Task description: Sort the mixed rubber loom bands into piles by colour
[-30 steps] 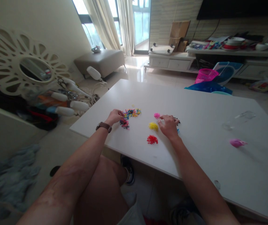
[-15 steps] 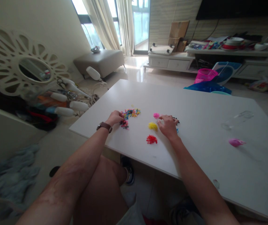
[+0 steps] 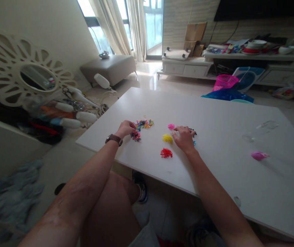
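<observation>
On the white table (image 3: 213,137), my left hand (image 3: 126,128) touches the left edge of a mixed heap of small coloured bands (image 3: 145,124); its fingers are pinched and what they hold is too small to name. Darker mixed bands (image 3: 136,136) lie just below those fingertips. My right hand (image 3: 184,138) rests with fingers spread and bent, beside a pink pile (image 3: 171,126) and a yellow pile (image 3: 167,138). It partly covers black bands (image 3: 193,132) and blue bands (image 3: 194,143). A red pile (image 3: 166,153) sits nearer the table's front edge.
A pink object (image 3: 259,155) and a clear plastic item (image 3: 267,126) lie on the table's right side. Another small clear piece (image 3: 237,201) is near the front edge. White lamp parts (image 3: 86,116) stand close to the table's left edge.
</observation>
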Demonstrator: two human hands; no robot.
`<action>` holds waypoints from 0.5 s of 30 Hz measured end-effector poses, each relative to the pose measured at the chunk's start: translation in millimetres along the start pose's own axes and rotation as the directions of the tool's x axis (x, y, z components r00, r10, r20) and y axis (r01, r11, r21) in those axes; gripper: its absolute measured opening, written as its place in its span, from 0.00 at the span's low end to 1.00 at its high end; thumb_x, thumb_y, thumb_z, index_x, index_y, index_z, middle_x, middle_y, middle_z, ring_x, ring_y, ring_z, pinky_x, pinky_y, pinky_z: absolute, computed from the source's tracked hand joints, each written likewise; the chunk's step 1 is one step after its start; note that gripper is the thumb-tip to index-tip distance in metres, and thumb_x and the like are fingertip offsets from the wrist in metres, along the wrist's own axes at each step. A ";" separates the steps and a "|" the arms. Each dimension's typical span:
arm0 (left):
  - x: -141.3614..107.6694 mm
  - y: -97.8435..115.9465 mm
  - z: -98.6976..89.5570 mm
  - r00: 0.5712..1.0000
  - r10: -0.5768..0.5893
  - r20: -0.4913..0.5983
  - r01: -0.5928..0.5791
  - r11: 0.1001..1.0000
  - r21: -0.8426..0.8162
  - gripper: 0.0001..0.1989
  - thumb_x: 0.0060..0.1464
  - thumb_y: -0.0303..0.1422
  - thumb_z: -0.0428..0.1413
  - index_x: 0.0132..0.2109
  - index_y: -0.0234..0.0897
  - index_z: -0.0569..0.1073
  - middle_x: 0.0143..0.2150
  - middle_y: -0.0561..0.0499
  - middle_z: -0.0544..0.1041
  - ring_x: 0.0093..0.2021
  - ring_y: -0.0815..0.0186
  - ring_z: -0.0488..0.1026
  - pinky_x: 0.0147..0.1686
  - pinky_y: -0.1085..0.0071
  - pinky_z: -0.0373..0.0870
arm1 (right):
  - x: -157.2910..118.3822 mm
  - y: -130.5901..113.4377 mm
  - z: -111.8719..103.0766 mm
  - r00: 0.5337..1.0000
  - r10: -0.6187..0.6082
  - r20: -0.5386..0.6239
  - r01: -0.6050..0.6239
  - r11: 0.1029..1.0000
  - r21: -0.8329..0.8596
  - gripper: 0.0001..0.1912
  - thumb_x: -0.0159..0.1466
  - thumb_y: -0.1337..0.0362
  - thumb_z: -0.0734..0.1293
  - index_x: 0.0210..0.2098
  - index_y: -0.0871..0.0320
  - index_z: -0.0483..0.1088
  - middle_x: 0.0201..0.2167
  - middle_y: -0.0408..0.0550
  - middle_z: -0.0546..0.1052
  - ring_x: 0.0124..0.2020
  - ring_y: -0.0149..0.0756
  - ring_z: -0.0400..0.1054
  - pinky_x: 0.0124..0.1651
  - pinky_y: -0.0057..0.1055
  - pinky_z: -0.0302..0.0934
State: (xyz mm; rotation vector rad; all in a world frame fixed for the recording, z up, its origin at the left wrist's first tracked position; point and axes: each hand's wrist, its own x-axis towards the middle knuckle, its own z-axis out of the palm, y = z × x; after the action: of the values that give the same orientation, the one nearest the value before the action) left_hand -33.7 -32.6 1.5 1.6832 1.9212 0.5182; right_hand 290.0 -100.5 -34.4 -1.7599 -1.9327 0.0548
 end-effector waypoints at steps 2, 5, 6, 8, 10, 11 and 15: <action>0.7 -0.9 0.1 1.000 0.009 -0.006 -0.009 1.000 -0.008 0.04 0.38 0.26 0.63 0.27 0.34 0.81 0.27 0.48 0.80 0.30 0.63 0.75 0.30 0.72 0.67 | -0.2 -0.4 -0.6 1.000 -0.002 0.003 0.002 1.000 -0.004 0.12 0.67 0.60 0.62 0.44 0.55 0.76 0.47 0.54 0.81 0.51 0.50 0.65 0.53 0.46 0.48; 2.0 -2.5 0.4 0.999 0.032 -0.006 -0.032 0.999 -0.027 0.04 0.39 0.26 0.64 0.28 0.34 0.81 0.27 0.48 0.80 0.30 0.64 0.75 0.30 0.72 0.67 | -0.4 -0.7 -0.9 1.000 -0.005 0.004 0.005 1.000 0.002 0.12 0.67 0.61 0.63 0.43 0.55 0.76 0.46 0.54 0.81 0.51 0.51 0.65 0.53 0.46 0.48; 2.3 -2.8 0.5 0.999 0.040 -0.006 -0.040 0.999 -0.031 0.04 0.39 0.26 0.64 0.28 0.34 0.81 0.27 0.48 0.80 0.29 0.64 0.75 0.30 0.72 0.67 | -0.5 -0.8 -0.9 1.000 -0.005 0.002 0.005 1.000 0.008 0.11 0.66 0.61 0.63 0.43 0.55 0.76 0.46 0.54 0.81 0.51 0.50 0.65 0.53 0.46 0.48; 2.4 -3.0 0.3 0.999 0.051 -0.005 -0.051 0.998 -0.031 0.04 0.39 0.26 0.65 0.28 0.34 0.81 0.27 0.48 0.80 0.29 0.64 0.75 0.30 0.72 0.67 | -0.5 -0.9 -0.9 1.000 -0.006 -0.001 0.006 1.000 0.017 0.11 0.66 0.61 0.63 0.43 0.55 0.76 0.46 0.53 0.81 0.51 0.50 0.66 0.53 0.46 0.48; 1.9 -2.5 -0.1 0.998 0.055 -0.001 -0.055 0.998 -0.031 0.03 0.40 0.27 0.65 0.28 0.34 0.81 0.26 0.48 0.80 0.28 0.65 0.74 0.29 0.72 0.66 | -0.4 -1.2 -1.1 1.000 -0.007 -0.003 0.007 1.000 0.015 0.11 0.66 0.61 0.63 0.43 0.55 0.76 0.46 0.54 0.81 0.51 0.50 0.66 0.53 0.46 0.49; 1.4 -2.0 -0.3 0.998 0.057 0.001 -0.057 0.998 -0.034 0.03 0.40 0.27 0.65 0.28 0.33 0.81 0.26 0.48 0.79 0.28 0.65 0.74 0.29 0.72 0.66 | -0.3 -1.4 -1.2 1.000 -0.008 0.000 0.008 1.000 0.010 0.12 0.66 0.61 0.63 0.44 0.55 0.76 0.46 0.54 0.81 0.51 0.51 0.65 0.53 0.46 0.49; -1.5 3.0 0.5 0.996 0.088 0.013 -0.087 0.995 -0.055 0.03 0.42 0.28 0.64 0.29 0.33 0.81 0.26 0.48 0.79 0.28 0.66 0.73 0.29 0.73 0.65 | 0.2 -2.6 -2.3 1.000 -0.023 0.015 0.023 1.000 -0.004 0.12 0.67 0.61 0.63 0.44 0.55 0.76 0.47 0.56 0.80 0.51 0.51 0.65 0.52 0.46 0.49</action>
State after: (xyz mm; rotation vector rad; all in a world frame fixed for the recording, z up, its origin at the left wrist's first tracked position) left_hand -30.8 -33.7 3.1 1.7374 1.8124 0.5843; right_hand 288.5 -101.4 -31.5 -1.7443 -1.9642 0.0564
